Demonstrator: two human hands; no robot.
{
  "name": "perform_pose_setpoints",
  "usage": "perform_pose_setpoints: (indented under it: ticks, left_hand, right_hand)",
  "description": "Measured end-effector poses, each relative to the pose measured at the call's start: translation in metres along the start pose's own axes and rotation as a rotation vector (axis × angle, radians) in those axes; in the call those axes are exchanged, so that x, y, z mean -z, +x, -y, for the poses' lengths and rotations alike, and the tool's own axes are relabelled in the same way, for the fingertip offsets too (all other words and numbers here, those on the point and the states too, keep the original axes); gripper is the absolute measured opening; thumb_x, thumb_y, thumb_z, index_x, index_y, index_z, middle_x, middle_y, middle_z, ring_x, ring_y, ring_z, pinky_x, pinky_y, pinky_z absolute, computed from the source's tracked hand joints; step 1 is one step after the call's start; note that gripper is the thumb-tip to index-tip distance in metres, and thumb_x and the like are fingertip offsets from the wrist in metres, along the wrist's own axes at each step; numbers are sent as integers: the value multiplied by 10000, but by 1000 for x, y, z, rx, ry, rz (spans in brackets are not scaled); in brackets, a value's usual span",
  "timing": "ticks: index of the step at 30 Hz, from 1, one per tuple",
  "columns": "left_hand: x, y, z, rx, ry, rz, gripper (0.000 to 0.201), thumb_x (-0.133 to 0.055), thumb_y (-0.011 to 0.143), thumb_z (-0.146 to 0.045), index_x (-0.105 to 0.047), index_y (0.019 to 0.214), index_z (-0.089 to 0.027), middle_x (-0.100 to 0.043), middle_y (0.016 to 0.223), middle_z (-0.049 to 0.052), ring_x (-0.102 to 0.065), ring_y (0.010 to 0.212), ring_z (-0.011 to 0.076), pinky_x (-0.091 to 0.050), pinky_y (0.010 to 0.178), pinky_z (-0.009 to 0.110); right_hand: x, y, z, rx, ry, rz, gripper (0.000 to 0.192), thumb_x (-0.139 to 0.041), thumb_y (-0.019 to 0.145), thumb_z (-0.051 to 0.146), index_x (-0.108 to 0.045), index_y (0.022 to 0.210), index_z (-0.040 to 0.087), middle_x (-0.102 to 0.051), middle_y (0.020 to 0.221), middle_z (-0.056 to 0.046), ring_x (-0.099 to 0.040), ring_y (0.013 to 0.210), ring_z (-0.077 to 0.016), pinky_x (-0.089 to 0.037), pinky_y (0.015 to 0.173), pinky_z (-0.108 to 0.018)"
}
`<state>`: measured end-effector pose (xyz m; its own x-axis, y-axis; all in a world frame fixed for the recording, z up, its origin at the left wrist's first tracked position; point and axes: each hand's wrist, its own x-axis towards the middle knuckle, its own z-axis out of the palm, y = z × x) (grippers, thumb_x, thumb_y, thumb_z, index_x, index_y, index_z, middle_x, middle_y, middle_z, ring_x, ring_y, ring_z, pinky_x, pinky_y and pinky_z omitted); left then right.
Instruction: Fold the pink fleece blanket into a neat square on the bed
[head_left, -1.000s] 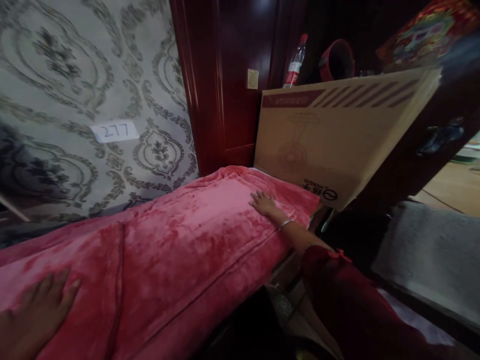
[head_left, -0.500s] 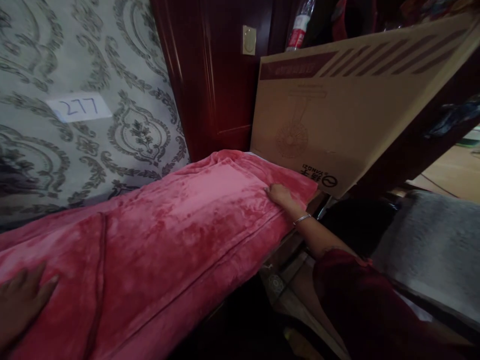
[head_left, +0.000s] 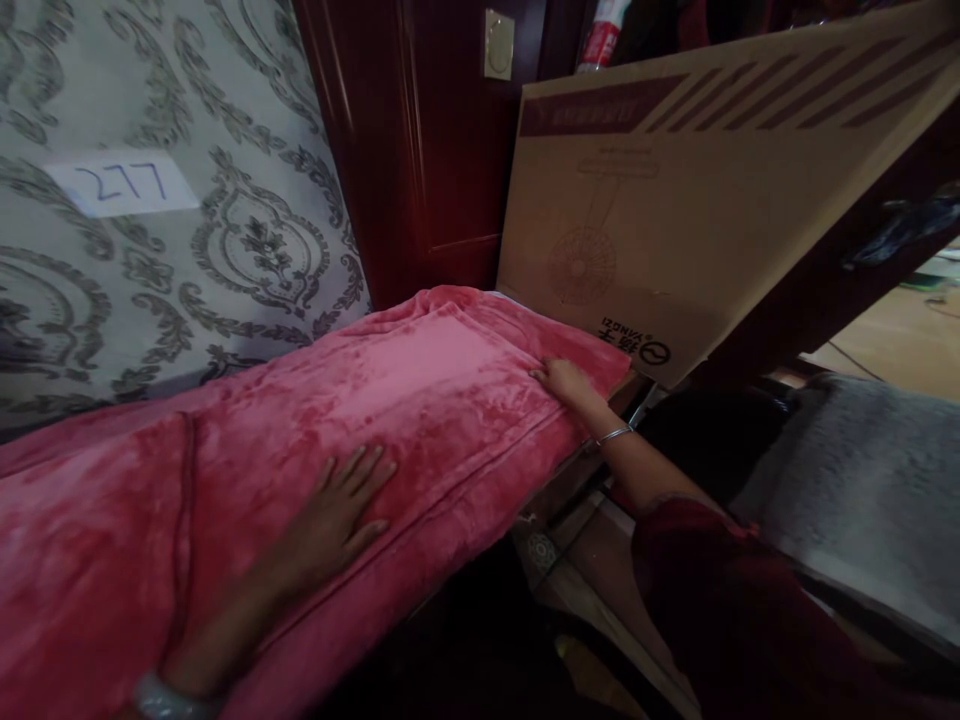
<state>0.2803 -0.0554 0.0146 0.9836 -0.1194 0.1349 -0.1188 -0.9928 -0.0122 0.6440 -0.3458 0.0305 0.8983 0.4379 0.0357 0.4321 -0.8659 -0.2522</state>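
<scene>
Blanket (head_left: 420, 400), pink and plush, lies spread along a narrow raised surface that runs from the lower left up to the cardboard box (head_left: 675, 200), with the patterned wall (head_left: 187, 250) behind it and a dark wooden door frame (head_left: 420, 150) at its far end. Its near edge hangs over the side and shows a stitched border line.

Smoothing looks to be the step in hand. To do it well, I judge that the flat palm should carry the cloth outward toward the free edge, not bunch it, while the far corner is held firm so the fabric does not creep.

The left hand (head_left: 341, 510) rests flat on the middle of the blanket, fingers spread and pointing toward the box, empty. The right hand (head_left: 562, 380) lies at the far corner, just beside the box's lower edge; its fingers curl onto the cloth, though whether they pinch it I cannot tell. A thin bangle (head_left: 615, 434) circles that wrist.
</scene>
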Motion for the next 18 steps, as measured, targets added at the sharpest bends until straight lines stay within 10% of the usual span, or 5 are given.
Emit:
perform_pose_setpoints:
  ticks: [18]
  left_hand:
    - [-11,-8,-6,-1,-58,-77,653,-437,986,-460,-187,1581,-360,-276,1646,35,-241,1510,296,-195,1198,603]
  right_hand:
    - [-4,5,-29,-12,426,-42,365,-501,949,444,-709,969,145,-732,1005,-92,-649,975,-251,-488,867,-316]
